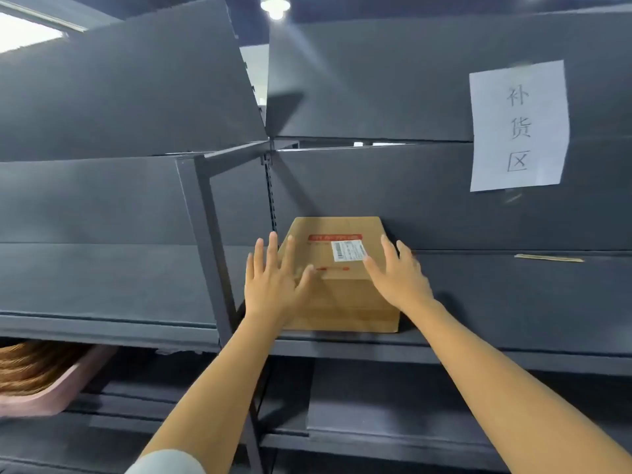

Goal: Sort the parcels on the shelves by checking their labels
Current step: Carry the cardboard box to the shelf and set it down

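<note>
Head view: one brown parcel point(342, 302) stands on the dark grey shelf point(547, 357), at its left end, just right of the upright post point(205, 241) and pushed back to or near the rear panel. Its top carries a white barcode label point(348, 250) below a red printed strip point(335, 237); the label text is too small to read. Left hand point(273, 278) is wide, fingers straight and spread, lying over the parcel's top left edge with the thumb at the front top edge. Whether it presses the cardboard cannot be told. Right hand point(396, 275) is likewise wide, fingers straight, over the parcel's top right side, with the forefinger tip at the label's lower right corner. Neither hand is curled round the parcel. A white paper sign point(518, 126) with three handwritten characters hangs on the panel above and to the right, well apart from the parcel. On the lower level at far left sits a pink tray point(51, 401) holding brown ridged material point(30, 367). A ceiling lamp point(275, 6) glares at top centre.
</note>
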